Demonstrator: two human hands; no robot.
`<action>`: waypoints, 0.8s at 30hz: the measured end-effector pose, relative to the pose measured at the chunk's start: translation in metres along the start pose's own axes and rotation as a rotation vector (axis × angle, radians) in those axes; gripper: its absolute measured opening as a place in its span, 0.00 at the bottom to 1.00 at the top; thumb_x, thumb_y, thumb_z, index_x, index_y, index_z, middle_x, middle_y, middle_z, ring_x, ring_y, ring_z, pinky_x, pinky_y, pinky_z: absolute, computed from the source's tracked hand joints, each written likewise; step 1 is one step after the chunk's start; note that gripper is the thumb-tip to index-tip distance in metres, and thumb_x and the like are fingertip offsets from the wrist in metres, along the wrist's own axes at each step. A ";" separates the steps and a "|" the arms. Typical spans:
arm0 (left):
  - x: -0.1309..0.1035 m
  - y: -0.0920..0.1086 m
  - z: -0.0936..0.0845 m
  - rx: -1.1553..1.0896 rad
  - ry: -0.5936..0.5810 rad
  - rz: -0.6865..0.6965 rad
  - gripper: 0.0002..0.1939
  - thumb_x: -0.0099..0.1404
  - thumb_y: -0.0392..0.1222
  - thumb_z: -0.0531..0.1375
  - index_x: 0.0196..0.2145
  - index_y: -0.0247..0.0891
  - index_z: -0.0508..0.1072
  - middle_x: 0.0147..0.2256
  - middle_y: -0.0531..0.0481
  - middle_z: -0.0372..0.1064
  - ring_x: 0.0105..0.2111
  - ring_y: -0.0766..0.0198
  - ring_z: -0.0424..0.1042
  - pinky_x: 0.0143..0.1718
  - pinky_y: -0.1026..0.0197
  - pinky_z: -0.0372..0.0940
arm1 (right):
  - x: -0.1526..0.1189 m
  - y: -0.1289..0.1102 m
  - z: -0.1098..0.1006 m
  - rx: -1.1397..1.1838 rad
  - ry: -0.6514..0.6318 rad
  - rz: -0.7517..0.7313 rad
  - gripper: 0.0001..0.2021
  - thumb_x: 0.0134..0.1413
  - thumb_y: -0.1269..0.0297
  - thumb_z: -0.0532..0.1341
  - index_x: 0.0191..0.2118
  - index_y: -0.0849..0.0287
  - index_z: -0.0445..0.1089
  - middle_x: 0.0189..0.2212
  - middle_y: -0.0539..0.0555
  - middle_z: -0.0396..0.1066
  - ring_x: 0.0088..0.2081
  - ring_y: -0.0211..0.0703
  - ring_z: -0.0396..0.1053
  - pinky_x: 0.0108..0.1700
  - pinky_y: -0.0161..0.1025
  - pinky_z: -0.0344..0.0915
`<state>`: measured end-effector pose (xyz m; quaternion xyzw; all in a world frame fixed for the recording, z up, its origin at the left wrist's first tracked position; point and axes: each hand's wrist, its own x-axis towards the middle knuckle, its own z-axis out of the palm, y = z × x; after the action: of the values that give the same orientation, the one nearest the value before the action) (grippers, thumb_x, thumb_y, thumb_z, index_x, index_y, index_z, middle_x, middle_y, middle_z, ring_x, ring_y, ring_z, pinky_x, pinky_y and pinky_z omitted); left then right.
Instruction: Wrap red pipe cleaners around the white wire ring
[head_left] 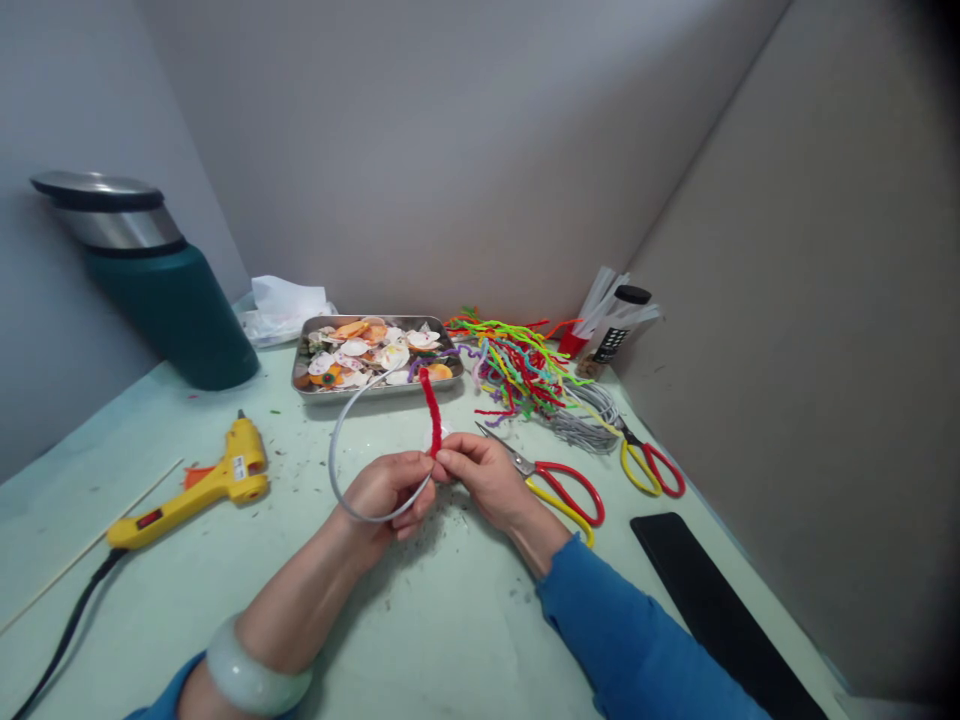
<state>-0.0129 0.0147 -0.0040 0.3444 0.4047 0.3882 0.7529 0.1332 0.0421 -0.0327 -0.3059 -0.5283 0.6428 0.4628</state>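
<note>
Close together over the middle of the table, my two hands are both closed with their fingertips meeting. A bent grey wire [331, 455] curves in a loop to the left and passes through the pinch of my left hand [390, 490]. Upright between the fingertips stands a short red pipe cleaner [430, 405]. My right hand [484, 478] pinches at its lower end; the fingers hide how it meets the wire. Behind the hands, a small whitish round thing is partly covered. Scissors with red and yellow handles [559, 490] lie just beyond my right wrist.
A metal tray [367, 392] of shells and a pile of coloured pipe cleaners [525, 365] lie behind, beside coiled grey wire [589, 425]. At left are a yellow glue gun [217, 480], a stick and a green bottle [169, 310]. More scissors [649, 465] and a black strip [720, 600] lie right.
</note>
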 end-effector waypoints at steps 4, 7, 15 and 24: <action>-0.001 0.001 0.004 0.033 0.032 0.021 0.08 0.58 0.41 0.55 0.25 0.34 0.67 0.11 0.57 0.56 0.09 0.75 0.42 0.09 0.70 0.44 | 0.000 -0.001 0.001 0.002 0.019 0.004 0.06 0.49 0.64 0.63 0.28 0.61 0.70 0.22 0.48 0.68 0.24 0.33 0.61 0.32 0.33 0.58; -0.002 0.000 0.007 0.060 0.061 0.029 0.08 0.57 0.41 0.55 0.24 0.34 0.66 0.11 0.57 0.56 0.09 0.75 0.42 0.09 0.70 0.44 | 0.000 -0.001 0.003 -0.002 0.038 0.006 0.05 0.48 0.66 0.63 0.27 0.61 0.69 0.21 0.47 0.68 0.24 0.33 0.61 0.31 0.33 0.58; -0.001 0.000 0.008 0.089 0.105 0.054 0.09 0.58 0.42 0.55 0.24 0.34 0.66 0.11 0.57 0.56 0.09 0.75 0.43 0.08 0.70 0.45 | 0.000 -0.003 0.008 -0.028 0.107 0.007 0.05 0.47 0.65 0.63 0.27 0.61 0.69 0.20 0.47 0.68 0.24 0.33 0.61 0.31 0.32 0.58; -0.001 0.003 0.004 0.031 0.043 0.000 0.08 0.59 0.39 0.54 0.25 0.33 0.68 0.11 0.57 0.56 0.09 0.75 0.42 0.09 0.70 0.44 | -0.001 -0.004 0.004 -0.042 0.034 -0.009 0.05 0.49 0.65 0.62 0.28 0.62 0.71 0.22 0.48 0.68 0.25 0.33 0.61 0.32 0.32 0.58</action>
<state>-0.0108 0.0145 0.0003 0.3475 0.4269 0.3890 0.7387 0.1311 0.0398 -0.0274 -0.3239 -0.5352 0.6241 0.4682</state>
